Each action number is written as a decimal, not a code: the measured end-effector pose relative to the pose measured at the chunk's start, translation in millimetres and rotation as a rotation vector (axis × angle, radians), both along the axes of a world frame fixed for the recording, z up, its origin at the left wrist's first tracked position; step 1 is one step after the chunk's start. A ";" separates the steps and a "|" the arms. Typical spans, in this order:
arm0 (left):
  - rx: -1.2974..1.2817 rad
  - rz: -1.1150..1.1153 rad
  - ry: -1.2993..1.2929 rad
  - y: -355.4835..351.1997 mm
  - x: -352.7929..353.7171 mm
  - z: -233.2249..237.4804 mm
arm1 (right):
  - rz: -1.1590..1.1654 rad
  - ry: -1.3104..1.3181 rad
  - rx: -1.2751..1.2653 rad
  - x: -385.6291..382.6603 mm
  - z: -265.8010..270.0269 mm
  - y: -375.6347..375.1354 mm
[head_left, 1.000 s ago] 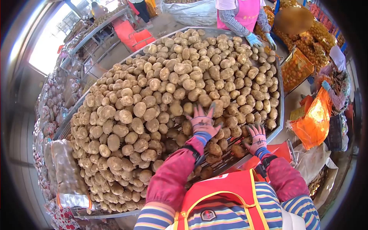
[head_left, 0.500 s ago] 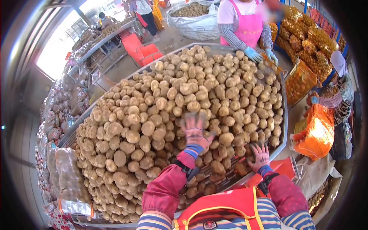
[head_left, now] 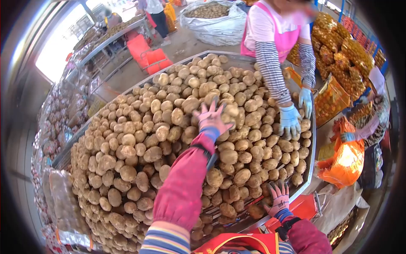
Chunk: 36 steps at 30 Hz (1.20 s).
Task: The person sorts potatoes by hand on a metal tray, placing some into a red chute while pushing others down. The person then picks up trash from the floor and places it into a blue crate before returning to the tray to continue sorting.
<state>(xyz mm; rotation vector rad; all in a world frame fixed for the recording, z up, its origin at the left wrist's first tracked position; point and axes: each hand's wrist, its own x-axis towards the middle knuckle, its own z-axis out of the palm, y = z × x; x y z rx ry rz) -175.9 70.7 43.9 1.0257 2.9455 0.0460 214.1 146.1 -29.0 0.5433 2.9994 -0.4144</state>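
A broad heap of brown potatoes (head_left: 139, 152) covers the metal-rimmed sorting table (head_left: 311, 165) in front of me. My left hand (head_left: 212, 117), in a pink glove with dark fingertips, reaches far over the heap. Its fingers are spread, palm down on the potatoes, and grip none of them. Near the front right edge, my right hand (head_left: 279, 200) wears a matching glove. Its fingers are stretched apart beside a few potatoes lying on the slatted part of the table. Under my left forearm, some potatoes are hidden.
Across the table a co-worker's blue-gloved hands (head_left: 290, 122) reach into the potatoes at the right. Another person at right holds an orange bag (head_left: 343, 154). Filled mesh sacks (head_left: 338, 55) are stacked behind. A white bulk bag (head_left: 213, 24) and red chairs (head_left: 146, 55) stand farther back.
My left hand has moved forward, farther over the heap. My right hand has stayed near the front edge. The co-worker has leaned in, both blue gloves now over the potatoes.
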 end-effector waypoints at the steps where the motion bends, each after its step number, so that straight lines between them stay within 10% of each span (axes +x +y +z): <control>1: 0.001 0.065 -0.032 11.0 -0.4 -10.3 | -0.011 0.019 -0.015 0.4 -1.9 -0.4; 6: 0.150 0.107 -0.233 33.7 15.9 -13.6 | 0.027 0.115 -0.023 3.3 -10.6 -0.5; 16: 0.180 -0.760 -0.396 4.0 139.0 -37.5 | 0.008 0.138 0.058 -0.8 -7.8 -3.5; 20: 0.625 -0.395 -0.024 -40.1 76.4 -27.9 | -0.012 0.059 0.022 4.0 -13.1 -0.6; 23: 0.144 0.097 -0.026 -69.8 17.0 -42.9 | -0.037 0.056 0.010 2.9 -7.7 -1.9; 32: -0.183 -0.010 -0.362 -71.6 9.4 -39.9 | -0.017 0.002 0.032 6.0 -10.7 1.1; 36: 0.337 -0.087 -0.543 -109.1 14.9 -66.7 | -0.025 0.019 0.015 5.0 -2.8 -1.1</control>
